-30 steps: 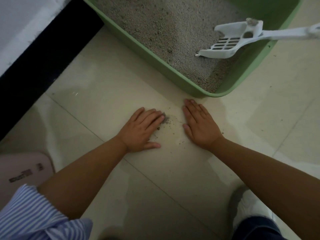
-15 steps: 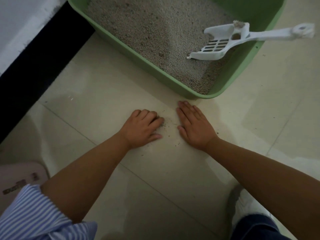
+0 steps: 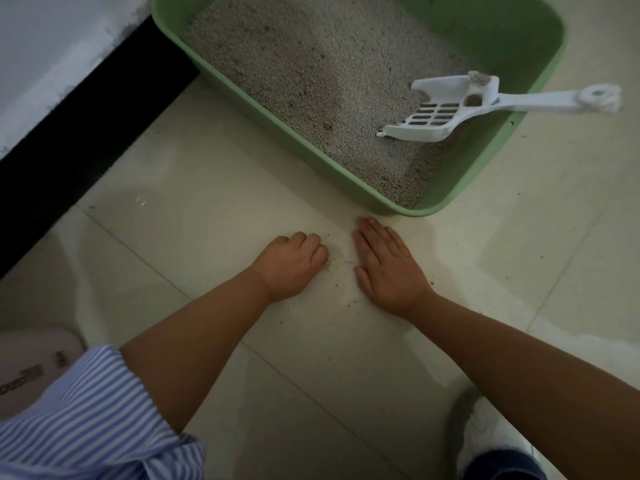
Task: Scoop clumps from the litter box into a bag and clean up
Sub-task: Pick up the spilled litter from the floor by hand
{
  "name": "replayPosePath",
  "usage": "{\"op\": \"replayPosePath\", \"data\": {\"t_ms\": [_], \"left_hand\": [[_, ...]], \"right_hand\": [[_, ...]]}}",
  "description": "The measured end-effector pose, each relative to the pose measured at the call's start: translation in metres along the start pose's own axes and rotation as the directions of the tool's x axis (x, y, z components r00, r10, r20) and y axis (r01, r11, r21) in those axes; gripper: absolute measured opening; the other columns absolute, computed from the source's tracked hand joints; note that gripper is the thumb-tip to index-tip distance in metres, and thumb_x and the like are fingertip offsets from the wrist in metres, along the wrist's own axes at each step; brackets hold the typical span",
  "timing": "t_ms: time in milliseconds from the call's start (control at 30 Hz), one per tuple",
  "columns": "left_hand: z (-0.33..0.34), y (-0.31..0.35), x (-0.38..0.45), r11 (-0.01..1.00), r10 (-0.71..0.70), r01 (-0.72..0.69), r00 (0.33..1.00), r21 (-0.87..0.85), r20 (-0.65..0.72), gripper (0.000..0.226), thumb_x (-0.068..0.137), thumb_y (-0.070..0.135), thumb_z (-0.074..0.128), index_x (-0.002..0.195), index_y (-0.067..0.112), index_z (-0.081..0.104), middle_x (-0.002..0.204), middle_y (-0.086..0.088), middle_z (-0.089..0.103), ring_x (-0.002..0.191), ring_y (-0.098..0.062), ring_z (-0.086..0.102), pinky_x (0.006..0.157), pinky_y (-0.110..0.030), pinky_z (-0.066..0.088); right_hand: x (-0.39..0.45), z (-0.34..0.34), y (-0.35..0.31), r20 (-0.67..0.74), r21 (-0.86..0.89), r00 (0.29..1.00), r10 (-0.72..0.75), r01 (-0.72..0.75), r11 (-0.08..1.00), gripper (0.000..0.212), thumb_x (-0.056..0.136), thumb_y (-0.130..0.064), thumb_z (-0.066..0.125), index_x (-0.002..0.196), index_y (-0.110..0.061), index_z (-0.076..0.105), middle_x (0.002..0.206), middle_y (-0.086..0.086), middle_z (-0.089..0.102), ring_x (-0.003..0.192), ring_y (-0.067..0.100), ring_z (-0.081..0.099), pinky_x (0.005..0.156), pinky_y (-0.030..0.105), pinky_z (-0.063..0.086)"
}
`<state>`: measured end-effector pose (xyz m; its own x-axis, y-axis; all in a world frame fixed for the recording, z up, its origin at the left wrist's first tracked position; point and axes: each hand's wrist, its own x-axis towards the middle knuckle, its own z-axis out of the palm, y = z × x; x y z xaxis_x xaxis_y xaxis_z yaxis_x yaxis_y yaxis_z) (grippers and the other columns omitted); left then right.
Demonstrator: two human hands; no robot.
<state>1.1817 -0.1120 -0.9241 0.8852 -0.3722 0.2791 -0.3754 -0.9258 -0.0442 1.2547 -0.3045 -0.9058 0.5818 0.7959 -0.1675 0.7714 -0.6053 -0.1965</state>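
From the head view, the person was well into the clean-up step: both hands were down on the tiled floor (image 3: pixel 214 216) just in front of the near corner of the green box (image 3: pixel 349 174), gathering spilled grit (image 3: pixel 341 262). The left hand (image 3: pixel 292 266) was curled into a loose fist with its knuckles on the tile; whether it held any grit could not be seen. The right hand (image 3: pixel 389 268) lay flat, palm down, fingers together and pointing toward the box. A thin scatter of grit lay in the narrow gap between them, with stray specks nearer the wrists and a few off to the right. The white scoop (image 3: pixel 440 114) rested in the box, its slotted end on the litter and its handle out over the far rim, with a small clump at its back. No bag was in view. The next move likely called for pinching or cupping up the little pile and carrying it to the box or a bag. Open tile lay on all near sides; the box rim stood close ahead of the right fingertips, and a dark strip (image 3: pixel 69 147) bounded the floor to the left.
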Motion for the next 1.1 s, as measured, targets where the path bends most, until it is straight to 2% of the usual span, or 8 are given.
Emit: {"op": "replayPosePath", "data": {"t_ms": [267, 467, 600, 633, 700, 833, 933, 1100], "left_hand": [[-0.007, 0.006, 0.008, 1.0, -0.026, 0.025, 0.996, 0.003, 0.086, 0.012, 0.065, 0.008, 0.035, 0.077, 0.011, 0.036, 0.054, -0.006, 0.054, 0.034, -0.018, 0.044, 0.031, -0.015, 0.027], [-0.019, 0.005, 0.016, 0.998, -0.012, 0.025, 0.97, -0.051, 0.243, 0.027, 0.065, 0.011, 0.035, 0.056, 0.005, 0.059, 0.048, -0.007, 0.052, 0.025, -0.017, 0.04, 0.027, -0.011, 0.022], [-0.038, 0.003, 0.03, 0.937, -0.258, 0.315, 0.916, -0.151, 0.308, 0.024, 0.077, 0.007, 0.042, 0.072, -0.003, 0.064, 0.068, -0.02, 0.06, 0.044, -0.028, 0.059, 0.035, -0.024, 0.039], [-0.041, 0.001, 0.033, 0.851, -0.401, 0.483, 0.851, -0.204, 0.34, 0.021, 0.086, 0.005, 0.045, 0.089, -0.008, 0.061, 0.087, -0.026, 0.061, 0.066, -0.035, 0.065, 0.052, -0.032, 0.047], [-0.05, -0.004, 0.038, 0.503, -0.652, 0.817, 0.572, -0.28, 0.498, 0.025, 0.097, 0.011, 0.041, 0.104, -0.01, 0.053, 0.106, -0.028, 0.056, 0.096, -0.038, 0.057, 0.076, -0.036, 0.039], [-0.059, -0.006, 0.032, -0.278, -0.683, 0.822, 0.194, -0.496, 0.704, 0.034, 0.101, 0.017, 0.037, 0.069, 0.007, 0.043, 0.067, -0.014, 0.044, 0.055, -0.019, 0.049, 0.051, -0.024, 0.033], [-0.075, -0.007, 0.017, -0.815, -0.501, 0.269, 0.114, -0.513, 0.858, 0.036, 0.101, 0.009, 0.035, 0.065, 0.012, 0.034, 0.054, -0.003, 0.03, 0.026, -0.002, 0.026, 0.03, -0.01, 0.016], [-0.107, 0.004, -0.021, -0.927, -0.33, -0.263, 0.227, -0.268, 0.916, 0.039, 0.1, 0.016, 0.028, 0.063, 0.012, 0.042, 0.048, 0.002, 0.039, 0.025, 0.0, 0.029, 0.024, -0.009, 0.014]], "right_hand": [[0.002, -0.008, -0.003, 0.05, -0.011, 0.999, 0.007, -0.007, 1.0, 0.057, 0.097, -0.039, 0.009, 0.126, 0.001, 0.038, 0.132, 0.025, 0.051, 0.127, 0.031, 0.032, 0.108, 0.038, 0.021], [0.007, -0.033, -0.002, 0.253, -0.119, 0.966, -0.053, 0.085, 0.989, 0.054, 0.076, -0.027, 0.04, 0.109, 0.008, 0.062, 0.118, 0.029, 0.06, 0.108, 0.042, 0.06, 0.082, 0.054, 0.053], [0.007, -0.064, -0.003, 0.441, -0.206, 0.886, -0.145, 0.257, 0.944, 0.053, 0.093, -0.018, 0.041, 0.141, 0.003, 0.028, 0.152, 0.022, 0.019, 0.142, 0.035, 0.014, 0.115, 0.044, 0.018], [0.005, -0.07, -0.003, 0.496, -0.227, 0.857, -0.142, 0.286, 0.931, 0.052, 0.095, -0.021, 0.038, 0.142, -0.001, 0.026, 0.153, 0.017, 0.018, 0.144, 0.031, 0.01, 0.116, 0.04, 0.014], [0.001, -0.078, -0.004, 0.52, -0.248, 0.837, -0.169, 0.337, 0.908, 0.042, 0.095, -0.022, 0.036, 0.133, -0.004, 0.039, 0.143, 0.015, 0.036, 0.136, 0.028, 0.028, 0.108, 0.036, 0.026], [0.007, -0.081, -0.009, 0.481, -0.151, 0.864, -0.15, 0.25, 0.956, 0.033, 0.095, -0.023, 0.038, 0.121, -0.006, 0.048, 0.121, 0.013, 0.05, 0.111, 0.028, 0.048, 0.084, 0.033, 0.042], [0.022, -0.073, -0.019, 0.371, -0.021, 0.928, -0.029, 0.04, 0.999, 0.042, 0.094, -0.026, 0.042, 0.131, -0.005, 0.04, 0.128, 0.016, 0.043, 0.116, 0.03, 0.045, 0.091, 0.031, 0.04], [0.03, -0.041, -0.055, 0.257, 0.256, 0.962, 0.087, -0.155, 0.954, 0.045, 0.084, -0.025, 0.041, 0.114, 0.006, 0.052, 0.114, 0.025, 0.049, 0.11, 0.035, 0.045, 0.092, 0.031, 0.035]]}}
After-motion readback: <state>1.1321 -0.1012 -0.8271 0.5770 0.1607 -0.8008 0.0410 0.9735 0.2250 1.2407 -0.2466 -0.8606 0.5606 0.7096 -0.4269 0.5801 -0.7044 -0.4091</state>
